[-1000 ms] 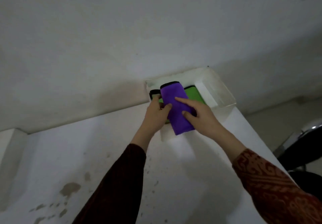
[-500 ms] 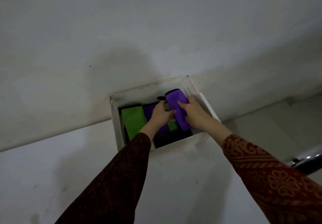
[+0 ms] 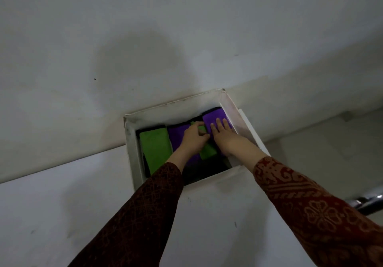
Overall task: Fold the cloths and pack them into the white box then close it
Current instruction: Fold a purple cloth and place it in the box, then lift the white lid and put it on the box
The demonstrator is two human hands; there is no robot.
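Head view: folded purple microfibre cloth (image 3: 215, 118) lies at three o'clock inside the open white cardboard box (image 3: 132, 152), pressed flat by the right hand (image 3: 222, 135) with straight fingers. At nine o'clock of it, the left hand (image 3: 192, 137) curls its fingers on a folded green cloth (image 3: 207, 151). Soft and light, these cloths likely spring open; best held across the folds.

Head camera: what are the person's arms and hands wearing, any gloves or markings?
No gloves: both the left hand and the right hand are bare. The left sleeve is dark brown cloth with a fine crisscross pattern. The right sleeve is dark red with orange-brown batik-style scrolls and flower motifs. No rings or watch are visible.
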